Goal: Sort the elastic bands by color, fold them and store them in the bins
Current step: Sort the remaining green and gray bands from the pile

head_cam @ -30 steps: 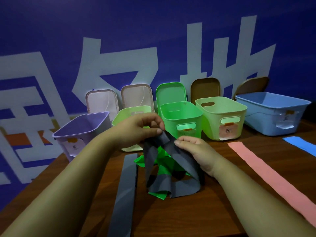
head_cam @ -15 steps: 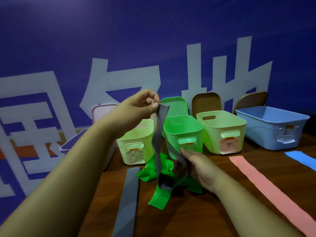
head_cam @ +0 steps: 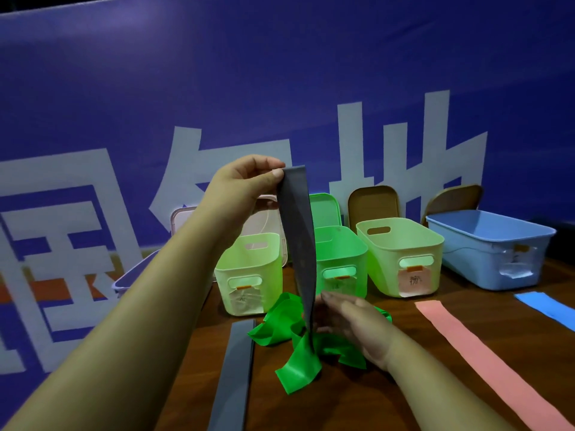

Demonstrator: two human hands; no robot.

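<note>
In the head view my left grip (head_cam: pixel 245 185) pinches the top end of the grey band (head_cam: pixel 298 237) and has drawn it high; a second ago it lay bunched with the green tangle (head_cam: pixel 280 318) just before the bright green bin (head_cam: pixel 339 253). Now it hangs in front of that bin, only its lower end still caught in the tangle. My right grip (head_cam: pixel 354 321) lies spread flat on the green, pinning it to the tabletop (head_cam: pixel 357 393). I judge the grey nearly freed, with folding next. Counted: five bins (head_cam: pixel 401 253), two either side of the bright green one; five lids (head_cam: pixel 373 206) behind; a second grey band (head_cam: pixel 236 368) front-left of it; one pink band (head_cam: pixel 476 346) and one blue band (head_cam: pixel 544 306) to its right. I cannot tell how many green bands there are.
</note>
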